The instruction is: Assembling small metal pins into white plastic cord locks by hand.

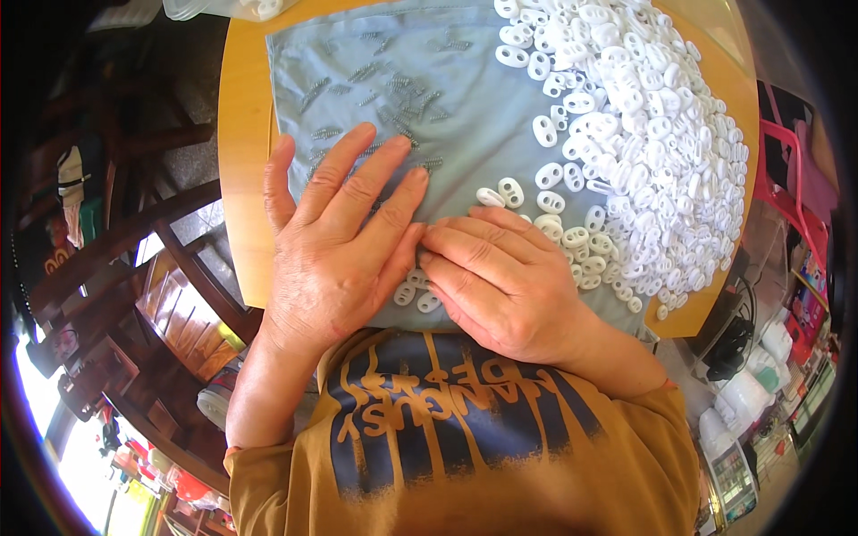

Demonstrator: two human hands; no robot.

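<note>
My left hand (335, 237) lies palm down over the cloth with its fingers spread, the fingertips by several small metal springs (404, 96). Its thumb meets the fingertips of my right hand (505, 281). The right fingers are pressed together and bent; whatever they pinch is hidden beneath them. Below the meeting fingers sit a few white two-hole plastic cord locks (405, 293). Just beyond my right hand, a loose white cord lock (510, 192) rests apart from a large heap of cord locks (657, 143) on the right.
A grey-blue cloth (483, 116) covers most of the wooden table (243, 179). At the far left edge stands a clear plastic container (192, 7). Dark wooden chairs (170, 223) are to the left, and a red-pink frame (791, 170) is beyond the right edge.
</note>
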